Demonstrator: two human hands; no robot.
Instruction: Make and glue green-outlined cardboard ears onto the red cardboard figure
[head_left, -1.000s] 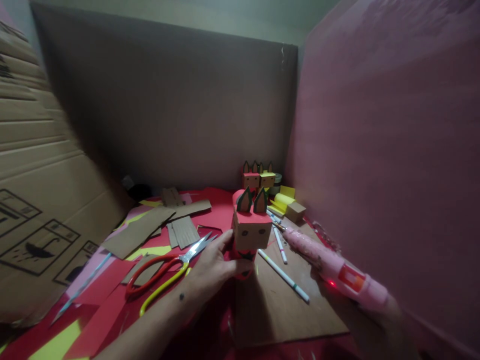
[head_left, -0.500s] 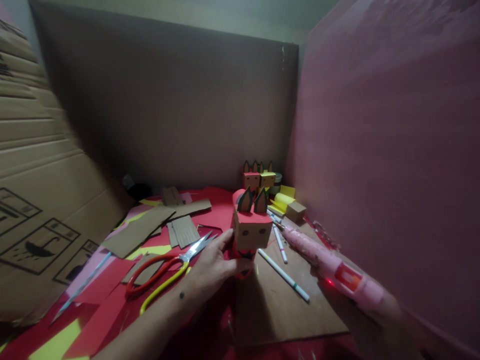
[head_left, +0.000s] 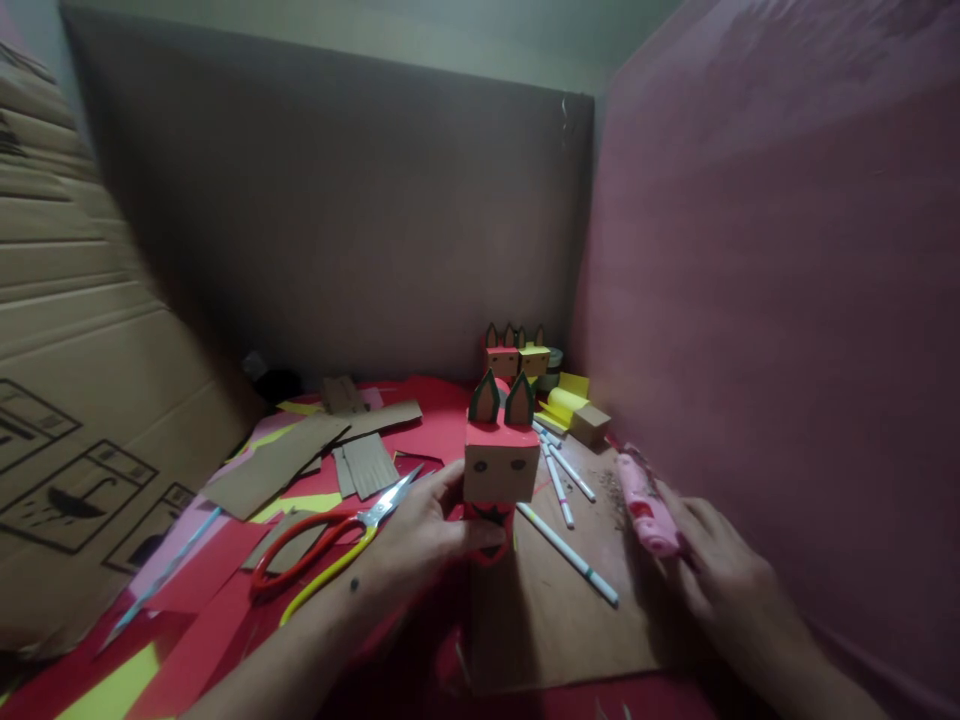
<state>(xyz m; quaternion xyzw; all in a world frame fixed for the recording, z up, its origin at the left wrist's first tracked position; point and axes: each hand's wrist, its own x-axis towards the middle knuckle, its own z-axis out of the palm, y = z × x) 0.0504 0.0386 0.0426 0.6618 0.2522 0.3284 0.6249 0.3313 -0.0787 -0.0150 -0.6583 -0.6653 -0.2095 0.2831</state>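
Observation:
My left hand (head_left: 442,520) is closed round the lower part of a small cardboard animal figure (head_left: 501,470), thumb across its front. The figure stands upright, with a boxy brown face, two drawn eyes, a red top, and two pointed ears edged in dark green. To the right, my right hand (head_left: 724,570) grips a pink glue gun (head_left: 646,505), whose body angles away near the pink wall; the fingers are partly hidden behind it. Scissors (head_left: 367,515) with red and yellow handles lie open beside my left hand.
Several white markers (head_left: 570,555) lie on a brown board (head_left: 585,640). Two similar figures (head_left: 517,360) stand at the back near a yellow paper roll with a cardboard block (head_left: 589,425). Cardboard scraps (head_left: 281,460) and coloured paper spread leftward, beside a large carton (head_left: 75,400).
My right hand has come into clearer view, and the glue gun has swung away from the figure towards the right wall. Another marker shows where the gun was. The figure has shifted slightly left.

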